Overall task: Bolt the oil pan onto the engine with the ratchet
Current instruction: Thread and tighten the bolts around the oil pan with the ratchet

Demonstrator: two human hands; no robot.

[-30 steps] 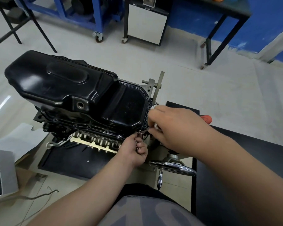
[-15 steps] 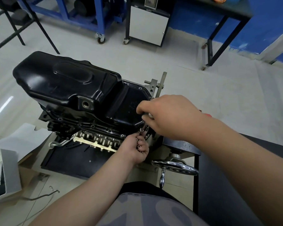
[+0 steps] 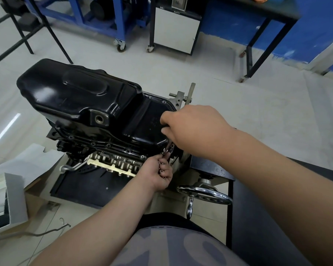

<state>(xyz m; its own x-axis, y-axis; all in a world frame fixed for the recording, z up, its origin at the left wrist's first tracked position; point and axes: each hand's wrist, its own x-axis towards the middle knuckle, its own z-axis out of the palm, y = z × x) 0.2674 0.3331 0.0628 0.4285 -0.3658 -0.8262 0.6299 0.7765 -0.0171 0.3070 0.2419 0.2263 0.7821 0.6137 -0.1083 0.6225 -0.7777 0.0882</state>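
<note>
**Fitting a bolt at the near right corner of the pan flange**

The oil pan sits sump-up on the inverted engine, which puts its flange in easy reach from above. Bolt heads already stand in several holes along the near edge. The left hand is clenched round a stock of loose bolts and is held just below the corner, probably so the next one is close by. The right hand is above the same corner with its fingers curled. A short metal stem runs from under them down toward the flange. Whether this is a bolt or a tool tip cannot be told, and no ratchet is plainly in view. The step appears to be seating a corner bolt, with final tightening not yet done. A handwheel on the stand lies near the person's knee.
</note>
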